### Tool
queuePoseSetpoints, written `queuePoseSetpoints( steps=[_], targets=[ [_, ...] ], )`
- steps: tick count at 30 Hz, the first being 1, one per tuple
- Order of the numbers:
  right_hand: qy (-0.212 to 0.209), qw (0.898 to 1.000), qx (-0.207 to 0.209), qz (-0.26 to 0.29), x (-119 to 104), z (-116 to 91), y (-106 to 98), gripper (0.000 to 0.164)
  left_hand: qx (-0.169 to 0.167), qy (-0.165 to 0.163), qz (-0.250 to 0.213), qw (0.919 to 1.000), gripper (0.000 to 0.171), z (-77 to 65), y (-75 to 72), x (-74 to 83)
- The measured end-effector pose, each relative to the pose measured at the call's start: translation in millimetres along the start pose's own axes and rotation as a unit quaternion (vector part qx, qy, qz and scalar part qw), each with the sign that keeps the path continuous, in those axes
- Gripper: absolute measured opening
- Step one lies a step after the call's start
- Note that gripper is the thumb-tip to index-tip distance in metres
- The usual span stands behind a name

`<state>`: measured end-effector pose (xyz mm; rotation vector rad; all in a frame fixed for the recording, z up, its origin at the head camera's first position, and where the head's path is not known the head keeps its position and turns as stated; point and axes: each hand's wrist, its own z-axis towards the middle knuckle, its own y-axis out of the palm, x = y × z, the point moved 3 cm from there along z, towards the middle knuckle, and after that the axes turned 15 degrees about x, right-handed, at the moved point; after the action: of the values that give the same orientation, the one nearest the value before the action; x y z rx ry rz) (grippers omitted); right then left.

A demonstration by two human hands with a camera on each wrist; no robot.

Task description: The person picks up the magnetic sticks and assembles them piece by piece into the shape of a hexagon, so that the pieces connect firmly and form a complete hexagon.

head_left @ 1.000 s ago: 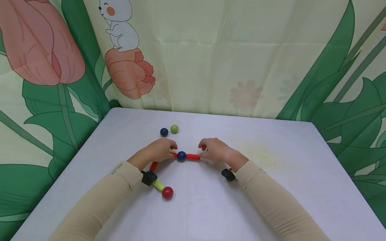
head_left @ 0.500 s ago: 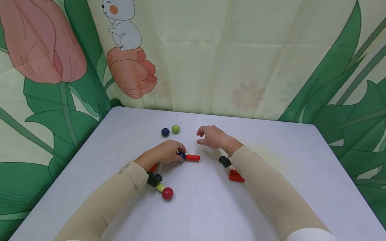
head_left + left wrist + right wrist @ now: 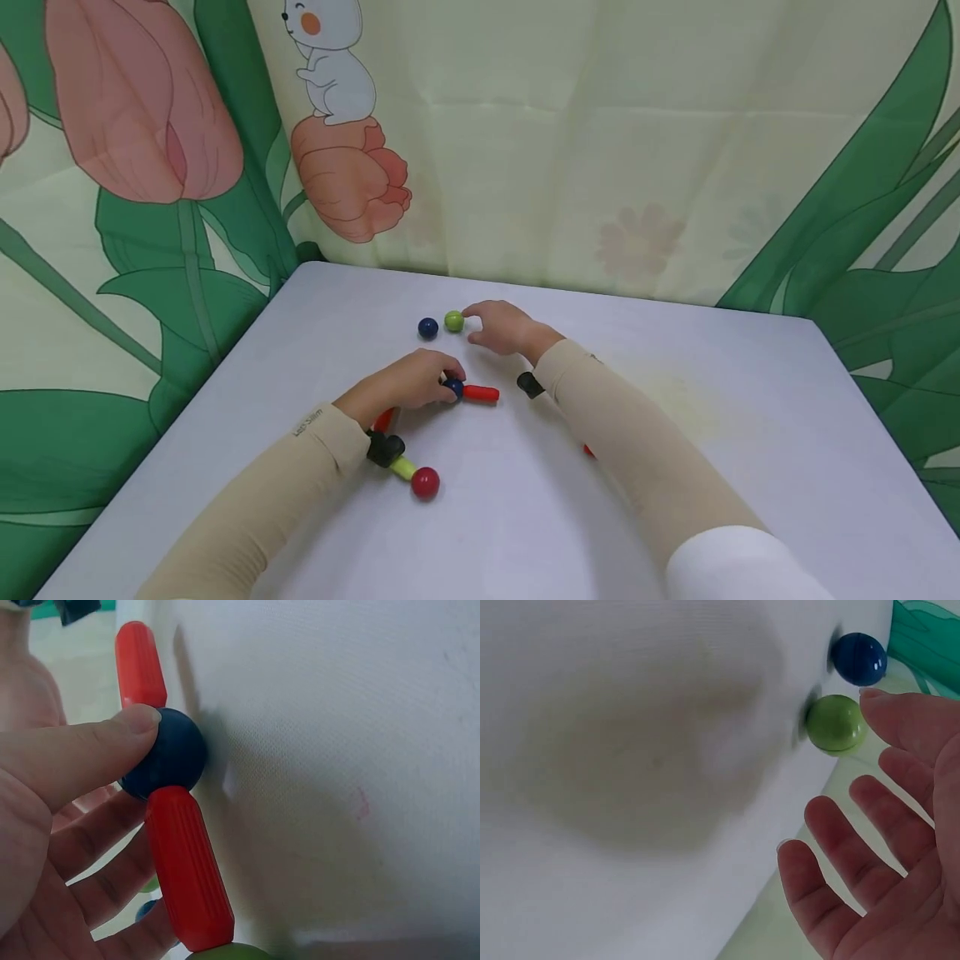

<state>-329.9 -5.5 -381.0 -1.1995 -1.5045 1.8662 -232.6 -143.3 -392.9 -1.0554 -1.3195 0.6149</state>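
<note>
My left hand (image 3: 412, 379) pinches a dark blue ball (image 3: 172, 754) between thumb and fingers. Two red rods, one of them the ribbed rod (image 3: 191, 870), stick out of opposite sides of it. In the left wrist view a green ball (image 3: 231, 952) meets that rod's lower end. At the back of the table, my right hand (image 3: 504, 327) reaches with spread fingers beside a loose green ball (image 3: 835, 724); the wrist view shows the thumb close to it. Whether they touch I cannot tell. A second loose blue ball (image 3: 428, 328) sits just left of it.
Below the left wrist, a red rod (image 3: 384, 420), a yellow-green rod (image 3: 402, 467) and a red ball (image 3: 425, 483) extend toward the front; the wrist camera hides their joint. A small red piece (image 3: 588, 451) peeks out beside the right sleeve. A printed curtain (image 3: 525, 167) hangs behind the white table (image 3: 510, 517).
My right hand has left the red rod's end and moved back and left to the loose green ball. My left hand has slid right onto the blue ball and now pinches it.
</note>
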Motion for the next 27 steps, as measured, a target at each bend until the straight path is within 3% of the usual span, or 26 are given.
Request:
queuePoseSetpoints(
  steps=[5,16,21,27],
  targets=[
    [-0.001,1.000,0.002,-0.006,-3,11,4,0.052,0.004,0.012,0.001,0.9999,0.030,1.4,1.0,1.6],
    [-0.010,1.000,-0.015,-0.007,-10,22,10,0.056,0.008,0.007,0.001,0.9999,0.030,0.3,-0.7,1.1],
    [-0.026,1.000,0.001,-0.017,-12,23,10,0.043,0.007,-0.002,-0.004,1.0000,0.028,0.5,-1.1,-0.2],
    [-0.017,1.000,-0.011,-0.007,-13,19,10,0.034,0.005,0.000,-0.007,1.0000,0.028,0.2,-0.7,-0.4]
  ],
)
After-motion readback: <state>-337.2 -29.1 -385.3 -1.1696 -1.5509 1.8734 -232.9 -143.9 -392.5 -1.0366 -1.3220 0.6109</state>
